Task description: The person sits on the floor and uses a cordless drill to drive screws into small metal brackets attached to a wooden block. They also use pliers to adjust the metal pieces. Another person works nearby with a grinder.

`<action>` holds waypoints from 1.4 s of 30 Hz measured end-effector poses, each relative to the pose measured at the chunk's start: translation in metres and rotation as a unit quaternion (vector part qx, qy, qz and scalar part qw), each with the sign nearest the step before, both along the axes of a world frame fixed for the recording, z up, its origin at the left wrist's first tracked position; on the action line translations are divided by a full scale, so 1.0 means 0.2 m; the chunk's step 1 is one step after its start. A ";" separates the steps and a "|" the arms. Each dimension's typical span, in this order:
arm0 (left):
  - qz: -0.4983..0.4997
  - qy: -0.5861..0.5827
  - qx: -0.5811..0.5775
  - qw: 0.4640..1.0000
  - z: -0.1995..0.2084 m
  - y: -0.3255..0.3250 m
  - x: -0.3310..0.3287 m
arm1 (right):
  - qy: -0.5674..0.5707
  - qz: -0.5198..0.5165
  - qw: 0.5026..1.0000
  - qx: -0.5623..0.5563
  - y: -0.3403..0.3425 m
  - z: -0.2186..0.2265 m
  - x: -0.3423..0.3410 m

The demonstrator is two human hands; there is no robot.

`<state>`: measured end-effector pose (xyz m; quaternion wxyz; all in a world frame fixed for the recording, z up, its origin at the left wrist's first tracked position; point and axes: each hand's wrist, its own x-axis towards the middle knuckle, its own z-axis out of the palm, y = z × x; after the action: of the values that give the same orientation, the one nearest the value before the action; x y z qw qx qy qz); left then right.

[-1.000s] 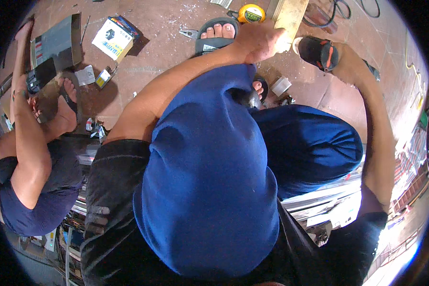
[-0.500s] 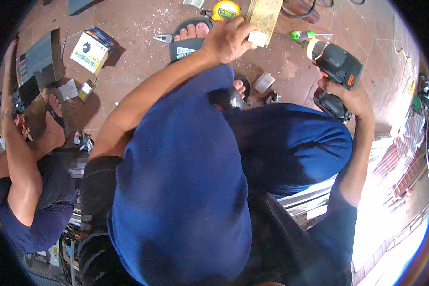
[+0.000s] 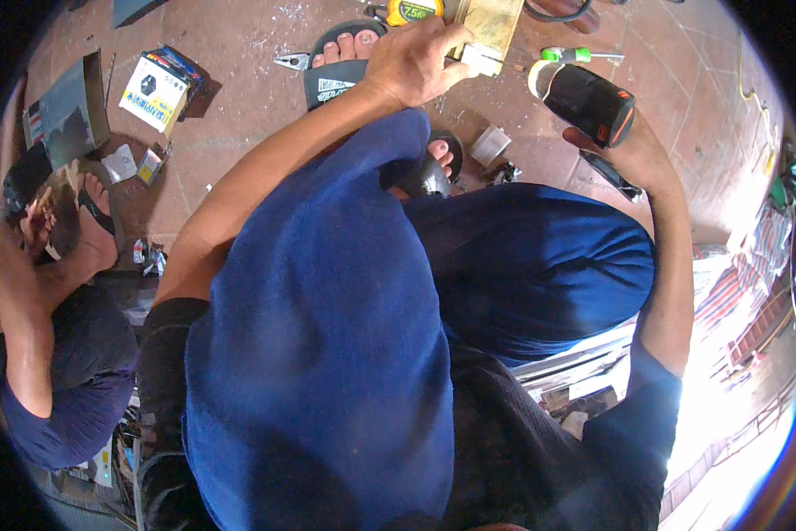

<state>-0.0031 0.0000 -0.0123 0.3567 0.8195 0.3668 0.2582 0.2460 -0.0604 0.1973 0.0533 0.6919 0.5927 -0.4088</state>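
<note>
My left hand (image 3: pixel 416 64) is closed on the near end of a yellowish board (image 3: pixel 491 28), its thumb and fingers at the board's left side. A small whitish piece (image 3: pixel 480 61) sits at that end, next to the thumb. In my right hand (image 3: pixel 639 152) is a black and orange cordless drill (image 3: pixel 584 99), gripped by its handle. Its pale front end faces left, close to the board's end. Whether the bit touches the board, I cannot tell.
Around the board lie a yellow tape measure (image 3: pixel 414 10), a green-handled screwdriver (image 3: pixel 564 55) and pliers (image 3: pixel 293 62). A small whitish container (image 3: pixel 489 145) is by my foot. A white and blue box (image 3: pixel 154 94) stands left. Another person (image 3: pixel 39 310) sits at far left.
The drill in my right hand has moved left and turned, its front end now nearer the board. My left hand stays on the board. The view has shifted slightly.
</note>
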 end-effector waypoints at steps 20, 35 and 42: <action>0.015 0.011 0.000 1.000 0.03 0.00 0.00 | -0.016 0.016 0.999 -0.028 0.05 -0.02 -0.05; 0.004 -0.027 -0.014 1.000 0.10 0.02 0.00 | -0.031 0.037 0.999 -0.024 0.05 -0.04 -0.04; -0.003 -0.003 -0.040 0.999 0.10 0.02 0.01 | -0.030 0.095 0.995 -0.004 0.07 -0.07 -0.02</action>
<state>-0.0016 0.0042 0.0077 0.3910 0.8049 0.3732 0.2449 0.2417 -0.0473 0.1829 0.1122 0.6444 0.6520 -0.3835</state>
